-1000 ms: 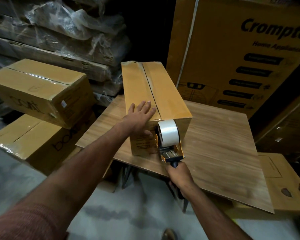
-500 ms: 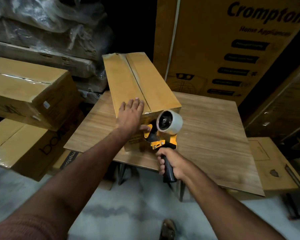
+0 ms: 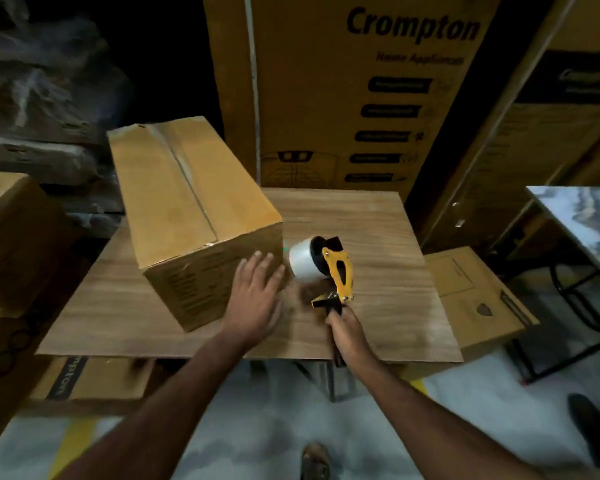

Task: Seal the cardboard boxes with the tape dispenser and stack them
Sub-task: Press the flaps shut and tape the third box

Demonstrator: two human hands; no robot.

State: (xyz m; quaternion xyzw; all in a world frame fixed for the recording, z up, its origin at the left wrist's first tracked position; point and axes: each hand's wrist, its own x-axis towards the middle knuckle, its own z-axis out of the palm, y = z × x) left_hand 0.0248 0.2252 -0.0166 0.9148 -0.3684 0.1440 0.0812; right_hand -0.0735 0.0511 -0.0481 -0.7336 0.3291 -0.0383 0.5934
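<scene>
The black handle of the tape dispenser is gripped by the right hand, fingers wrapped tight around it, near the front edge of the table. The white tape roll is pointed away from the person, just right of the box. The left hand is held flat with the fingers spread and straight, nothing grasped, its fingertips laid on the near right corner of the cardboard box.

Compared to half a second back, the dispenser has been pulled off the box's near face and swung out to the right over the table, and the left hand has been slid down from the top edge to the lower front corner. The box is now seen turned at an angle toward the left part of the table, with a strip of tape along its top seam.

Around it: a tall printed carton is stood behind the table, two stacked boxes are seen at the left, and a lower box is tucked beside the right edge. One dispenser and one box on the table are counted.
</scene>
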